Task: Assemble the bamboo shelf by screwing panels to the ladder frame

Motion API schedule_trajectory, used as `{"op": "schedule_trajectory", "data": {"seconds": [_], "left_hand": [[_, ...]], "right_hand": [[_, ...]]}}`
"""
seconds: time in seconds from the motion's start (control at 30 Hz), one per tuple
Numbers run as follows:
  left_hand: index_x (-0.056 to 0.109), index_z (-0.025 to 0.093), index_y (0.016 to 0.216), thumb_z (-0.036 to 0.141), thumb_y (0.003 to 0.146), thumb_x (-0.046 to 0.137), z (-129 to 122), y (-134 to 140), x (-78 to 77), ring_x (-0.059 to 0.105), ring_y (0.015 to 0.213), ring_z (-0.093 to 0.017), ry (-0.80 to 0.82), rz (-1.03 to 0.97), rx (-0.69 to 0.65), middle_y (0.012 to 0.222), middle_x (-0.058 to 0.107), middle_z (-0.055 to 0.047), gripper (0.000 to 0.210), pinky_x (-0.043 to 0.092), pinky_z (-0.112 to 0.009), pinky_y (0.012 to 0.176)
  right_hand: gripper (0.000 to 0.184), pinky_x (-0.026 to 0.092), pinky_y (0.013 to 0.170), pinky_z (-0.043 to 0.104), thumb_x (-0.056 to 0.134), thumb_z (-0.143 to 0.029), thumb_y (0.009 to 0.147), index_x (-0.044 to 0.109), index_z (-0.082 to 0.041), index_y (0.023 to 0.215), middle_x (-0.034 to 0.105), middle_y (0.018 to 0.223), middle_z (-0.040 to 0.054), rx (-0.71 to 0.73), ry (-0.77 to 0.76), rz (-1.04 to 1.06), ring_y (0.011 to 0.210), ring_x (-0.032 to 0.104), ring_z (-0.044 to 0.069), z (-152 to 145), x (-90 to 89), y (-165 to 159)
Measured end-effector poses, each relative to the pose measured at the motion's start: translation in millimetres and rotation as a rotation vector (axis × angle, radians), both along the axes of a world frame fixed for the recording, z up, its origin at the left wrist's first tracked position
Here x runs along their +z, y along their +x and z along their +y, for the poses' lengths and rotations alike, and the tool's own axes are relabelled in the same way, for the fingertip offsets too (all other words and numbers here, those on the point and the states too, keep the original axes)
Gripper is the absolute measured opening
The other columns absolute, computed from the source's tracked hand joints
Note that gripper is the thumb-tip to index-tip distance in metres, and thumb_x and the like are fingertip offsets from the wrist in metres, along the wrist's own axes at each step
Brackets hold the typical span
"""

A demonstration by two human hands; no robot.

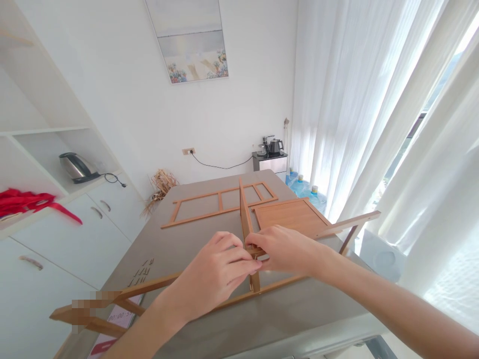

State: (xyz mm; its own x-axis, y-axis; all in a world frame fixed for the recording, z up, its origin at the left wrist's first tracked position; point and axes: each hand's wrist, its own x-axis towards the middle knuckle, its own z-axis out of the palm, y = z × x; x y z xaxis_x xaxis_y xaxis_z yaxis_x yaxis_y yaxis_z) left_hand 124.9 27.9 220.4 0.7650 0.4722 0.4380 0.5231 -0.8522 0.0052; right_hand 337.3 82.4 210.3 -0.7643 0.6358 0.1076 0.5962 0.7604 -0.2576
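My left hand (220, 269) and my right hand (279, 244) meet at a joint of a wooden frame (157, 284) standing on its edge along the near side of the table. A narrow wooden panel (245, 214) reaches away from that joint, also on edge. Closed around the panel's near end and the frame are the fingers of my right hand. My left fingers are pinched just below, at the same joint; whatever is between them is hidden. A wooden panel in a frame (288, 214) lies flat beyond my right hand.
A ladder-like wooden frame (220, 201) lies flat at the table's far side. Several small metal fasteners (140, 271) sit in rows on the left. Under the frame's left end is a device with a timer display (119, 315). White cabinets (75, 239) border the table's left, curtains (337, 99) its right.
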Motion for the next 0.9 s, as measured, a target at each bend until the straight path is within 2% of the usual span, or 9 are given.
{"op": "schedule_trajectory", "data": {"seconds": [0.1,0.27,0.37,0.63,0.8,0.9], "left_hand": [[0.067,0.023,0.109,0.012,0.095,0.053,-1.3,2.7,0.6,0.054,0.093,-0.017,-0.036,0.017,0.048,0.094,0.070,-0.001,0.022,0.044,-0.037,0.088],[0.063,0.024,0.116,0.013,0.095,0.053,-4.6,7.1,-0.8,0.054,0.092,-0.019,-0.035,0.052,0.099,0.094,0.069,-0.001,0.025,0.043,-0.040,0.087],[0.063,0.025,0.112,0.013,0.096,0.051,-4.2,10.0,-0.3,0.055,0.089,-0.018,-0.031,0.057,0.120,0.091,0.069,-0.001,0.023,0.042,-0.041,0.088],[0.063,0.024,0.110,0.012,0.095,0.051,-0.2,15.0,0.6,0.052,0.086,-0.018,0.005,0.104,0.156,0.088,0.066,0.000,0.023,0.041,-0.041,0.087],[0.065,0.022,0.101,0.012,0.094,0.051,-1.0,16.9,-2.9,0.052,0.087,-0.019,0.085,0.100,0.172,0.086,0.062,-0.002,0.019,0.042,-0.041,0.087],[0.065,0.021,0.091,0.014,0.094,0.051,-1.0,18.3,-9.6,0.051,0.083,-0.018,0.118,0.068,0.219,0.086,0.058,-0.003,0.016,0.045,-0.037,0.080]], "right_hand": [[0.020,0.021,0.047,0.024,0.063,-0.042,0.085,0.056,-0.024,0.091,0.063,0.077,-0.0013,-0.001,0.014,-0.001,0.061,0.054,0.013,2.0,-1.5,-0.6],[0.020,0.022,0.048,0.025,0.062,-0.042,0.087,0.056,-0.023,0.091,0.064,0.077,0.0001,-0.012,0.010,-0.009,0.063,0.056,0.015,3.7,0.1,-2.4],[0.018,0.022,0.049,0.024,0.062,-0.040,0.087,0.056,-0.023,0.091,0.064,0.078,0.0008,-0.011,-0.011,-0.016,0.064,0.057,0.015,4.3,0.8,-2.5],[0.014,0.020,0.048,0.025,0.060,-0.035,0.088,0.054,-0.023,0.085,0.061,0.073,-0.0010,0.008,0.027,-0.016,0.059,0.052,0.013,5.2,-1.4,-2.3],[0.014,0.021,0.049,0.025,0.060,-0.032,0.088,0.052,-0.022,0.082,0.058,0.072,-0.0015,0.024,0.036,-0.017,0.058,0.051,0.012,6.2,-2.9,-2.4],[0.014,0.022,0.049,0.025,0.061,-0.028,0.085,0.050,-0.022,0.080,0.057,0.072,-0.0024,0.024,0.037,0.011,0.057,0.050,0.011,6.4,-5.1,-3.1]]}}
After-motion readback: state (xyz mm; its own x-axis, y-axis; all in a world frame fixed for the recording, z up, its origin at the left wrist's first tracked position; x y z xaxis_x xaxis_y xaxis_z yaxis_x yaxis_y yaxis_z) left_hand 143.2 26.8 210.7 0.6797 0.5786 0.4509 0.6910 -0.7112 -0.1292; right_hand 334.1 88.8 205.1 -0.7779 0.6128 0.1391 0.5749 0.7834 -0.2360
